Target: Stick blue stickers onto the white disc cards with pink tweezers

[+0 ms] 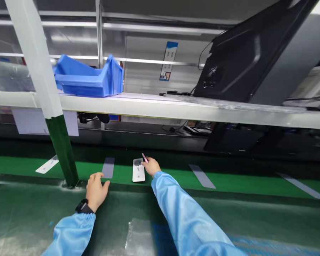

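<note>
The right hand [151,166] covers the near corner of the white plate [138,170]; its grip on the pink stick [144,158] is too small to resolve. The monitor [256,53] is cut off at the top edge. Label [168,61] print is illegible.

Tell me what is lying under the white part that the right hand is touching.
The white part lies flat on the green belt. The right hand, with a pink tool in its grip, rests at its far end. Anything between part and belt is covered.
</note>
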A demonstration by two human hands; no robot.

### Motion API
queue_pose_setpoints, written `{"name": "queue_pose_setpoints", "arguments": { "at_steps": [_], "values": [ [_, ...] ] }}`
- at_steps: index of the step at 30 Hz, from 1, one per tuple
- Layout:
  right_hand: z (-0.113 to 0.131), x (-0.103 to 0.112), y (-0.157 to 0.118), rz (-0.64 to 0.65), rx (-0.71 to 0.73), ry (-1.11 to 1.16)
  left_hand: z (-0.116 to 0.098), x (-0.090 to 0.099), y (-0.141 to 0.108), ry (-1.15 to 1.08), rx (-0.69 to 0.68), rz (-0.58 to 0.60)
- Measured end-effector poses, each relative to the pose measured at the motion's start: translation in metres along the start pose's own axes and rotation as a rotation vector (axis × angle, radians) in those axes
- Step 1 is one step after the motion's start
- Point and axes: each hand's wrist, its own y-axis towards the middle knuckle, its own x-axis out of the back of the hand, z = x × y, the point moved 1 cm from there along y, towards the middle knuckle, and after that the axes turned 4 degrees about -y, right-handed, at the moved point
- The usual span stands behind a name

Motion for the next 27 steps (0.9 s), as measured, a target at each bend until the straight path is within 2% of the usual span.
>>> {"name": "queue_pose_setpoints", "arguments": {
  "at_steps": [3,7,13,17,20,22,25,27],
  "values": [
    [-0.01,0.005,-0.009,-0.039,0.018,-0.079,-0.013,-0.002,0.035,0.085,0.026,0.045],
    [-0.028,0.016,-0.057,-0.009,0.053,-0.148,-0.021,-0.013,0.07,0.195,0.076,0.163],
    [-0.055,0.049,-0.127,0.026,0.062,-0.117,-0.018,-0.018,0.091,0.311,0.084,0.331],
    [-0.066,0.056,-0.149,0.082,-0.063,0.176,-0.014,-0.016,0.092,0.359,0.024,0.357],
    [-0.068,0.046,-0.159,0.174,-0.177,0.48,-0.011,-0.012,0.089,0.384,0.0,0.344],
    [-0.069,0.037,-0.165,0.215,-0.204,0.615,-0.008,-0.007,0.09,0.407,0.018,0.332],
    [-0.073,0.027,-0.17,0.211,-0.221,0.726,-0.003,0.001,0.096,0.423,0.054,0.326],
    [-0.077,0.025,-0.171,0.164,-0.17,0.701,0.0,0.004,0.102,0.407,0.043,0.323]
  ]
}}
